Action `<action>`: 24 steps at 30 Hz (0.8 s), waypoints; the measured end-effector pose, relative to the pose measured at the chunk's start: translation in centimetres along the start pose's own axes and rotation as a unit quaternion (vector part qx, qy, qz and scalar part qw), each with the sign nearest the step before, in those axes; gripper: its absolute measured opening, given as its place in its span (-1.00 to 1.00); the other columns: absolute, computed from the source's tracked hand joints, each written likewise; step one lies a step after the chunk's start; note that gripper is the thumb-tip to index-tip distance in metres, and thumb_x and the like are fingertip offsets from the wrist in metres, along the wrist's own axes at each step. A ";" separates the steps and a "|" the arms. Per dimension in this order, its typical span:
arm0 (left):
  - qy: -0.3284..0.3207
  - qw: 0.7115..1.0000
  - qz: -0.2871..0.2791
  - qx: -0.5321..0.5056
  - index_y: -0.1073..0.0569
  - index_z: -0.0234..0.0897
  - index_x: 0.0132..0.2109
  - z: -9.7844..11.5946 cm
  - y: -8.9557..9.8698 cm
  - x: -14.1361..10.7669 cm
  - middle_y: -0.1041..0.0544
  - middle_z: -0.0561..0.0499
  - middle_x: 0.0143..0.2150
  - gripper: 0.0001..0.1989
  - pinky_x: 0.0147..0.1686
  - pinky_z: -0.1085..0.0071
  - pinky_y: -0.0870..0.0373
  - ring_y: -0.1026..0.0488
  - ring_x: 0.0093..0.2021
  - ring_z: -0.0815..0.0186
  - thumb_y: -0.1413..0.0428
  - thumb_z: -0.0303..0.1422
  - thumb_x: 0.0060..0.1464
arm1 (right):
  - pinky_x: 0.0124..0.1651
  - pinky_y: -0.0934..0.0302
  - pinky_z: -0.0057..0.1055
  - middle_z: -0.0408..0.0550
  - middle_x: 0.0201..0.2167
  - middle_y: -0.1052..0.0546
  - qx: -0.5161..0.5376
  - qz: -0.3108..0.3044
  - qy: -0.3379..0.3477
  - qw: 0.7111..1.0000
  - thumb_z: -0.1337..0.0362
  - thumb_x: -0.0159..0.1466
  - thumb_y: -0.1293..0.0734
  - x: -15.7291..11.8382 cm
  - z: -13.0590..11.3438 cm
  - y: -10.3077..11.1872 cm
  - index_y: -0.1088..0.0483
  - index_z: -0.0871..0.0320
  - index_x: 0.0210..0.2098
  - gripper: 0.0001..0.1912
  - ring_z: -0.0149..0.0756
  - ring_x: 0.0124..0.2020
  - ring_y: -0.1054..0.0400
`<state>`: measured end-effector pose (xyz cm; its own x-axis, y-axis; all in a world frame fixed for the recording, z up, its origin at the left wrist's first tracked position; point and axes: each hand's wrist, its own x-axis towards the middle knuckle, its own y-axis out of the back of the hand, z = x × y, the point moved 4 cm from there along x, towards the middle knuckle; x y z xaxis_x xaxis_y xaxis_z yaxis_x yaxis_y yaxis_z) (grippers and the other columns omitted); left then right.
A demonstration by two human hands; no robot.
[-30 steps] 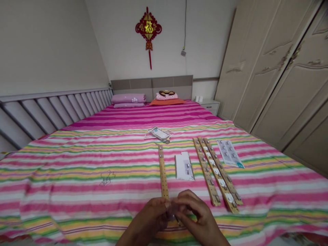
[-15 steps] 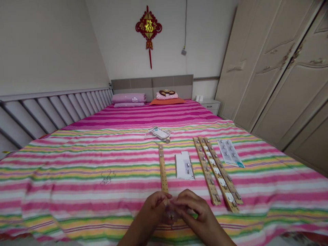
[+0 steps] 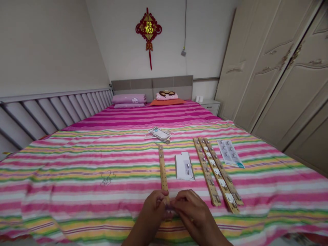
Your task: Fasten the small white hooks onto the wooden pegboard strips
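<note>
My left hand (image 3: 153, 209) and my right hand (image 3: 192, 211) are close together at the bottom middle, thumbs and fingers pinched. Between them is a small clear plastic piece (image 3: 169, 214), perhaps a blister or bag, partly hidden by the fingers; something shiny shows in it. Just beyond, a wooden strip with holes (image 3: 163, 169) lies lengthwise, with two small metal pieces at its far end. Its near end runs up to my fingers. Right of it rests a white backing card (image 3: 183, 164) with two small metal pieces left on it.
On the right lie several wooden strips (image 3: 207, 172) bearing metal and white pieces, and a card of metal pieces (image 3: 230, 153). Opened packaging (image 3: 159, 133) sits farther back. A tangle of thin thread (image 3: 107, 177) is at left on the striped sheet (image 3: 77, 191). Wardrobes (image 3: 269, 75) stand at right.
Both hands have shifted slightly, with the fingertips closer together around the clear plastic piece. The strips and cards lie where they were.
</note>
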<state>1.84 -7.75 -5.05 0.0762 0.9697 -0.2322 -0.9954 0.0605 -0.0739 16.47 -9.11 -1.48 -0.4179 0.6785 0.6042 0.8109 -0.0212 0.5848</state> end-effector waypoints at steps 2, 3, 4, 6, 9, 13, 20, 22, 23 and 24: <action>0.039 0.999 -0.016 -0.020 -0.38 -0.29 -0.36 0.0 0.0 0.0 -0.42 0.01 -0.36 -0.67 -0.32 0.22 -0.46 -0.47 -0.32 0.19 -0.21 -0.16 -0.22 | -0.34 -0.23 -0.38 -0.04 -0.34 -0.43 -0.045 0.001 0.029 0.999 0.42 0.25 -0.20 0.1 -0.5 0.2 -0.42 0.02 -0.15 -0.73 -0.27 -0.31 -0.30; 0.052 0.998 -0.026 -0.025 -0.38 -0.30 -0.40 0.1 -0.1 0.0 -0.45 -0.01 -0.33 -0.67 -0.30 0.22 -0.45 -0.47 -0.32 0.19 -0.21 -0.15 -0.23 | -0.35 -0.22 -0.38 -0.04 -0.33 -0.43 -0.067 -0.002 0.042 0.997 0.41 0.25 -0.20 0.3 -0.7 0.3 -0.42 0.01 -0.14 -0.72 -0.27 -0.32 -0.30; 0.062 0.997 -0.035 -0.028 -0.37 -0.31 -0.42 0.2 -0.1 -0.1 -0.46 -0.02 -0.31 -0.67 -0.28 0.22 -0.45 -0.48 -0.31 0.19 -0.22 -0.15 -0.24 | -0.35 -0.21 -0.38 -0.04 -0.33 -0.43 -0.086 -0.007 0.055 0.995 0.41 0.25 -0.20 0.4 -1.0 0.3 -0.42 0.01 -0.13 -0.72 -0.27 -0.33 -0.29; 0.072 0.996 -0.049 -0.030 -0.37 -0.32 -0.44 0.2 -0.1 -0.1 -0.49 -0.03 -0.33 -0.67 -0.27 0.21 -0.44 -0.48 -0.31 0.18 -0.22 -0.14 -0.24 | -0.35 -0.19 -0.38 -0.04 -0.33 -0.44 -0.116 -0.017 0.074 0.990 0.41 0.25 -0.20 0.6 -1.3 0.4 -0.43 0.01 -0.15 -0.74 -0.28 -0.34 -0.28; 0.055 0.998 -0.034 0.003 -0.37 -0.31 -0.42 0.1 0.1 0.1 -0.50 -0.01 -0.40 -0.70 -0.30 0.24 -0.44 -0.48 -0.34 0.20 -0.20 -0.16 -0.22 | -0.36 -0.16 -0.38 -0.05 -0.36 -0.43 -0.129 -0.036 0.078 0.988 0.41 0.25 -0.21 0.8 -1.5 0.2 -0.44 0.03 -0.19 -0.77 -0.29 -0.35 -0.26; -0.025 0.998 0.016 0.059 -0.34 -0.29 -0.44 0.1 0.4 0.4 -0.51 -0.11 -0.22 -0.73 -0.35 0.27 -0.45 -0.48 -0.34 0.22 -0.13 -0.15 -0.15 | -0.32 -0.17 -0.37 -0.07 -0.35 -0.42 -0.072 -0.062 0.054 0.994 0.42 0.25 -0.21 0.6 -0.9 -0.2 -0.44 0.03 -0.27 -0.79 -0.28 -0.31 -0.27; -0.057 0.995 0.034 0.074 -0.37 -0.26 -0.47 0.1 0.5 0.2 -0.47 -0.19 -0.05 -0.76 -0.30 0.28 -0.44 -0.47 -0.21 0.13 -0.14 -0.16 -0.14 | -0.26 -0.21 -0.36 -0.04 -0.33 -0.41 0.001 -0.049 -0.004 0.999 0.44 0.26 -0.20 0.6 0.2 -0.1 -0.34 0.09 -0.11 -0.76 -0.26 -0.26 -0.28; -0.054 0.996 0.029 0.071 -0.38 -0.25 -0.47 -0.3 0.5 0.3 -0.51 -0.16 -0.15 -0.77 -0.32 0.31 -0.44 -0.47 -0.27 0.16 -0.14 -0.17 -0.13 | -0.32 -0.17 -0.36 -0.05 -0.37 -0.40 -0.043 -0.051 0.017 0.998 0.43 0.26 -0.20 0.7 0.0 -0.2 -0.38 0.10 -0.19 -0.80 -0.26 -0.31 -0.27; -0.048 0.996 0.019 0.066 -0.38 -0.25 -0.45 -0.6 0.4 0.4 -0.52 -0.14 -0.19 -0.77 -0.34 0.31 -0.44 -0.47 -0.31 0.18 -0.14 -0.17 -0.12 | -0.34 -0.15 -0.36 -0.05 -0.39 -0.40 -0.067 -0.051 0.029 0.996 0.43 0.26 -0.20 0.7 -0.1 -0.2 -0.40 0.10 -0.22 -0.80 -0.27 -0.34 -0.25; -0.040 0.997 0.009 0.061 -0.38 -0.25 -0.43 -0.9 0.4 0.5 -0.51 -0.12 -0.23 -0.77 -0.35 0.31 -0.44 -0.47 -0.35 0.21 -0.13 -0.17 -0.11 | -0.36 -0.13 -0.37 -0.06 -0.41 -0.39 -0.091 -0.051 0.039 0.994 0.43 0.26 -0.19 0.7 -0.2 -0.3 -0.41 0.10 -0.24 -0.80 -0.28 -0.36 -0.24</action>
<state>1.57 -7.49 -6.06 0.0593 0.9864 -0.1531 -0.9965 0.0676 0.0498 15.84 -8.76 -1.14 -0.5307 0.6244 0.5731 0.6781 -0.0929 0.7291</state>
